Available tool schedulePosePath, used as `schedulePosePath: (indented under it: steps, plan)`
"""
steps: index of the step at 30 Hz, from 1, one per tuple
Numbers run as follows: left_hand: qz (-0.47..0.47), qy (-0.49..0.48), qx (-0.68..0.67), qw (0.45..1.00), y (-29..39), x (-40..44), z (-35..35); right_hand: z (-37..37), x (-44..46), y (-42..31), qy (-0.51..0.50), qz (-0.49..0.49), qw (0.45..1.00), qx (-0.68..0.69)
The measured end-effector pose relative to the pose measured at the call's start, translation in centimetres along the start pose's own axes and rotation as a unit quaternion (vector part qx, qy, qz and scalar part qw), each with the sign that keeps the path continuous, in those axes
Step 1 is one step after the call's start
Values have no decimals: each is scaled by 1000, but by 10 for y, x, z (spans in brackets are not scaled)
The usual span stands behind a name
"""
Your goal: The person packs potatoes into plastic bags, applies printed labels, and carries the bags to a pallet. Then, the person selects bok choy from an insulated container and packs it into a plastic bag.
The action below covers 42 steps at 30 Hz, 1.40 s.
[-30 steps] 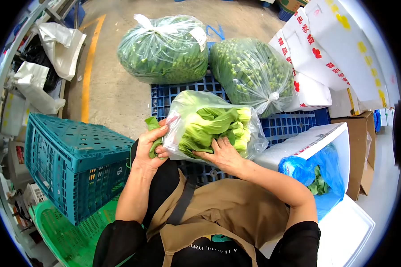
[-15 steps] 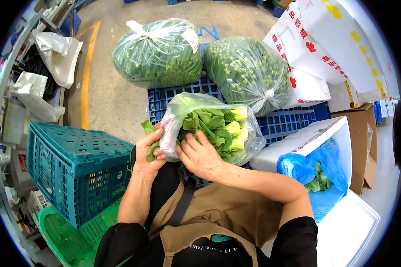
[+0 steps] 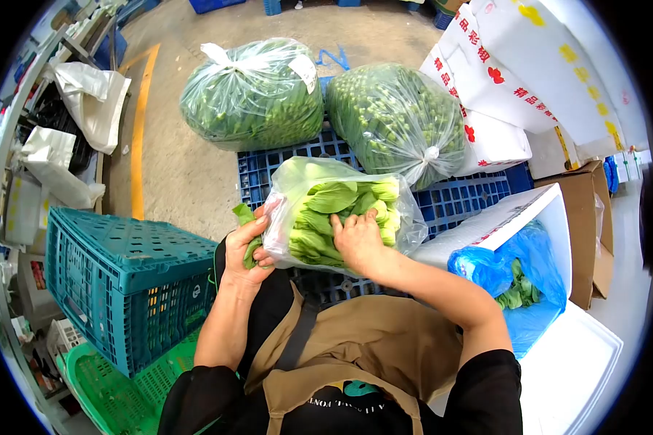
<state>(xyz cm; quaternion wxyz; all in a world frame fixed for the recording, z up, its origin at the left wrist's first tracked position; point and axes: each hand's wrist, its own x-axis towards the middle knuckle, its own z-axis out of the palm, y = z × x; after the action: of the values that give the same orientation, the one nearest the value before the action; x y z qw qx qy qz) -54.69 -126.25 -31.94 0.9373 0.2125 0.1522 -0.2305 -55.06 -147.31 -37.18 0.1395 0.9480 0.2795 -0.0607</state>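
A clear plastic bag (image 3: 277,190) lies in front of me with its mouth facing up, packed with bok choy (image 3: 313,230). My left hand (image 3: 247,248) is closed on the bag's left edge, and a loose green leaf (image 3: 248,257) shows between its fingers. Inside the bag opening, my right hand (image 3: 359,241) rests on the bok choy, thumb and fingers curled down around some of it. Part of its grip is hidden among the leaves and stalks.
Two tied bags of green stems (image 3: 252,98) (image 3: 395,116) sit on a blue pallet (image 3: 257,174) beyond. A teal crate (image 3: 130,275) stands left, above a green basket (image 3: 98,384). At right are a foam box (image 3: 551,199) with a blue liner (image 3: 515,250) and greens, and a cardboard box (image 3: 584,232).
My right hand has moved right across the bag. Pale bok choy stalks and broad leaves now show where darker leaves were on top. My left hand keeps its hold.
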Motion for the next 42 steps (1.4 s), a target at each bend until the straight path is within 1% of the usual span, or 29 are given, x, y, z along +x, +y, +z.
schedulePosePath:
  steps: [1, 3, 5, 6, 7, 8, 9, 10, 11, 12, 13, 14, 17, 18, 21, 23, 24, 26, 27, 29, 31, 32, 33, 35, 38, 39, 40, 41, 42]
  plan:
    - [2, -7, -4, 1000, -1, 1, -3, -46, 3, -1, -152, -17, 988, -13]
    - [11, -20, -13, 1000, -3, 3, -8, -87, -6, -10, -42, -34, 997, 63]
    - [19, -37, -21, 999, -6, 4, -8, -76, -3, -14, 242, -94, 955, 145]
    - [20, -17, -21, 999, -7, 4, -7, -67, 3, -4, 237, -108, 946, 194]
    - [18, 2, -21, 1000, -6, 1, -3, -58, 8, 12, 170, -43, 964, 202]
    - [16, 23, -24, 999, -6, -2, 1, -33, 12, 36, 308, 14, 924, 226]
    - [4, 48, -11, 999, -4, -3, 5, -17, 12, 60, 269, 115, 945, 149]
    - [-3, 51, -17, 999, -4, -3, 6, 4, 8, 84, 180, 221, 951, 120]
    - [-9, 55, -23, 998, -4, -4, 6, 27, -6, 102, 87, 301, 936, 161]
    - [-15, 78, -8, 997, -5, -4, 6, 59, -19, 120, -17, 361, 896, 258]
    - [-19, 100, 6, 995, -7, -5, 6, 60, -29, 129, -130, 422, 833, 333]
    - [-23, 123, 20, 992, -8, -6, 7, 63, -37, 135, -189, 381, 829, 364]
    - [-43, 115, 45, 991, -10, -12, 10, 55, -33, 141, -230, 478, 727, 437]
    - [-35, 115, 50, 992, -8, -13, 9, 54, -36, 142, -191, 478, 746, 423]
    - [-8, 113, 46, 992, -7, -12, 8, 65, -60, 150, 20, 411, 851, 327]
    - [2, 128, 24, 992, -11, -13, 11, 58, -75, 137, 59, 356, 889, 283]
    - [3, 93, 15, 996, -14, -10, 3, 54, -77, 129, 77, 313, 908, 267]
    - [3, 62, 10, 998, -18, -10, 6, 60, -75, 121, 93, 238, 923, 287]
    - [3, 45, 7, 999, -20, -10, 8, 69, -72, 116, 143, 227, 897, 351]
    - [4, 62, 2, 998, -21, -12, 13, 65, -59, 103, 42, 324, 881, 342]
    - [13, 42, -11, 999, -21, -10, 8, 63, -51, 105, -96, 335, 890, 293]
    - [18, 26, -11, 999, -20, -8, 5, 60, -50, 112, -106, 327, 887, 308]
    - [21, 12, -11, 1000, -19, -7, 2, 71, -40, 127, -147, 314, 902, 256]
    - [22, 7, -12, 1000, -17, -10, 0, 63, -45, 148, -190, 295, 885, 304]
    - [19, 21, -12, 1000, -14, -5, 2, 50, -65, 151, -116, 350, 898, 241]
    - [19, 22, -18, 999, -17, -4, 2, 44, -70, 155, -61, 388, 887, 242]
    - [22, 22, -23, 999, -17, -2, 2, 44, -73, 166, -40, 402, 814, 418]
    - [27, 22, -28, 999, -18, 0, 3, 43, -76, 174, -16, 399, 710, 579]
    - [26, 6, -27, 999, -18, 2, 5, 46, -79, 172, 59, 354, 470, 807]
